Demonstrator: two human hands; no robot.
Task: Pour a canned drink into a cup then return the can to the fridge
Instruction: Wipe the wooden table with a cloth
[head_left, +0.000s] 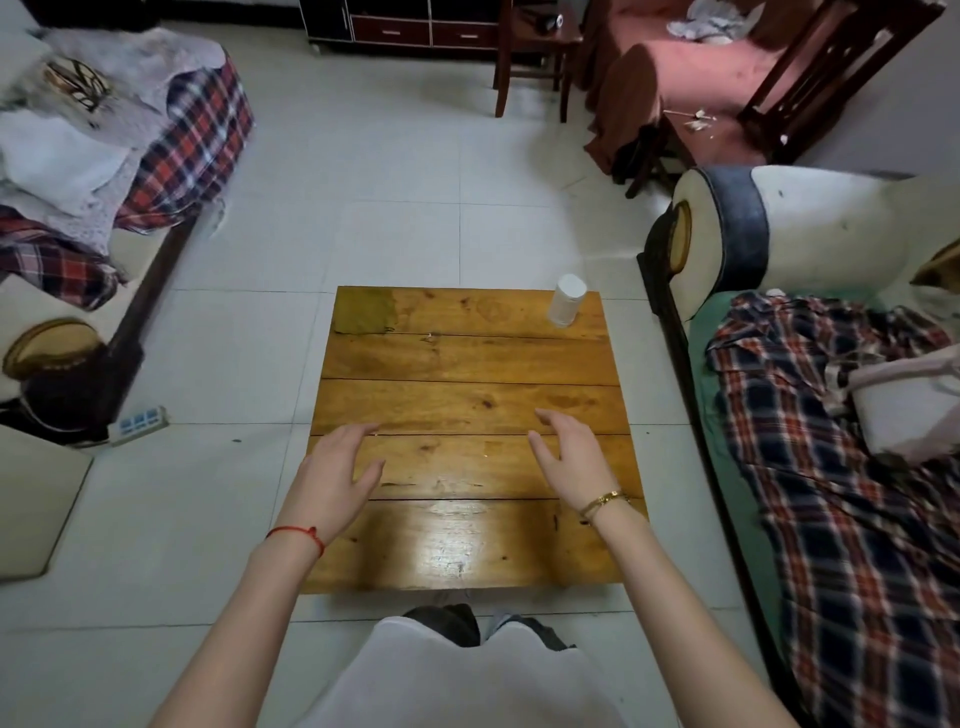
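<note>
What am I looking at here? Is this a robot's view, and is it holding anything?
No robot here: this is one picture from a wide-angle camera worn on a person's head, looking forward and down. The two bare arms reaching in from the bottom are that person's own. The left hand, with a red string at the wrist, and the right hand, with a gold bracelet, are both over a low wooden table with fingers relaxed. Neither holds anything. On the table's far right corner stands a white cup, upright. No drink can or fridge shows in this picture, so the pouring has not begun. Sofas draped with plaid blankets flank the table on a tiled floor.
</note>
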